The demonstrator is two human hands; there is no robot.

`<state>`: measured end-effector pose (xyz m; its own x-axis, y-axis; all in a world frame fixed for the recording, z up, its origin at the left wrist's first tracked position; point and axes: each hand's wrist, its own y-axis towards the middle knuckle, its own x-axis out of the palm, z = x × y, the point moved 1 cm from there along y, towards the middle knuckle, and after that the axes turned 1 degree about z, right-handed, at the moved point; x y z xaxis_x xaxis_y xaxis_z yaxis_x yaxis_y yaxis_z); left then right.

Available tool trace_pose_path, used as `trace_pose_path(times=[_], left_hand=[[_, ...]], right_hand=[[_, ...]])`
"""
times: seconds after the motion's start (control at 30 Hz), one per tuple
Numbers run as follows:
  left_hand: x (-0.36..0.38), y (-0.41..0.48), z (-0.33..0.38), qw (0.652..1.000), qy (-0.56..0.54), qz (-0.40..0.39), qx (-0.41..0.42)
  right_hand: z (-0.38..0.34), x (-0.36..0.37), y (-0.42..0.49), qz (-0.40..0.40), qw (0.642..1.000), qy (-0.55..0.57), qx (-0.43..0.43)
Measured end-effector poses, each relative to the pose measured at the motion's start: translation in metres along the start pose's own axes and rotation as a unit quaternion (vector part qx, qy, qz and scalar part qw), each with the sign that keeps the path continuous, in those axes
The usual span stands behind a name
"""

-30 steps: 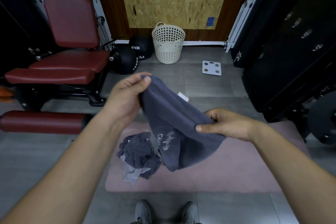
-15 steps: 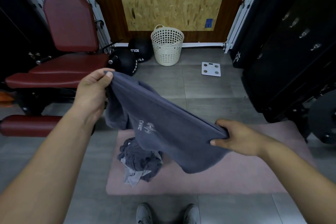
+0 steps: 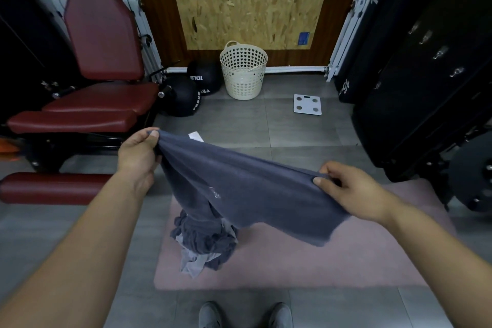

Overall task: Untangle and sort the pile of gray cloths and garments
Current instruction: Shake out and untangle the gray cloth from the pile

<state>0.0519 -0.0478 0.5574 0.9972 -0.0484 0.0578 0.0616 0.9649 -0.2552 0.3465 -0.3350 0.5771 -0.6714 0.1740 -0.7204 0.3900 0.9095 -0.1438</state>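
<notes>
A dark gray garment [image 3: 247, 189] with a small white tag and a faint print is stretched in the air between both hands. My left hand [image 3: 138, 154] pinches its upper left edge. My right hand [image 3: 348, 189] pinches the edge at the right, lower down. Below the garment, a tangled pile of gray cloths [image 3: 205, 239] lies on a pink mat [image 3: 319, 261], with a lighter gray piece sticking out at the pile's front. The garment's lower fold hangs down onto the pile and hides its top.
A cream perforated basket [image 3: 243, 72] stands by the far wall, black medicine balls [image 3: 183, 98] to its left, a white scale [image 3: 307, 104] on the floor to its right. A red gym bench [image 3: 85, 104] fills the left; black equipment [image 3: 426, 74] lines the right. My shoes [image 3: 242, 314] show at the bottom.
Both hands have drawn apart, spreading the garment from a bunched fold into a wide sheet. My right hand has shifted its grip along the edge; the white tag now shows near my left hand.
</notes>
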Motion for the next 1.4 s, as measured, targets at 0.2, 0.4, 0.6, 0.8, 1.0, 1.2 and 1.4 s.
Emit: trace_pose_path(times=[0.2,0.4,0.6,0.8,1.0,1.2,1.4], left_hand=[[0.002,-0.006,-0.002,0.999,-0.017,-0.021,-0.031],[-0.008,0.002,-0.003,0.996,-0.082,0.027,-0.031],[-0.005,-0.004,-0.001,0.997,-0.079,-0.006,0.008],[-0.009,-0.003,0.002,0.996,-0.071,-0.044,0.02],[-0.021,0.003,0.003,0.996,-0.091,-0.024,0.006],[-0.025,0.01,-0.006,0.99,-0.132,0.024,-0.031],[-0.028,0.016,-0.014,0.994,-0.104,0.031,-0.035]], right_hand=[[0.015,-0.001,-0.008,-0.111,0.993,-0.041,0.024],[-0.002,0.004,-0.025,-0.112,0.973,0.196,-0.048],[0.015,0.013,-0.028,-0.17,0.964,-0.206,-0.017],[0.024,0.009,-0.024,-0.072,0.997,0.009,0.004],[-0.003,-0.007,-0.028,-0.085,0.856,0.509,0.007],[-0.043,-0.023,-0.024,-0.081,0.984,0.124,-0.1],[-0.044,-0.024,-0.026,-0.048,0.981,-0.088,-0.165]])
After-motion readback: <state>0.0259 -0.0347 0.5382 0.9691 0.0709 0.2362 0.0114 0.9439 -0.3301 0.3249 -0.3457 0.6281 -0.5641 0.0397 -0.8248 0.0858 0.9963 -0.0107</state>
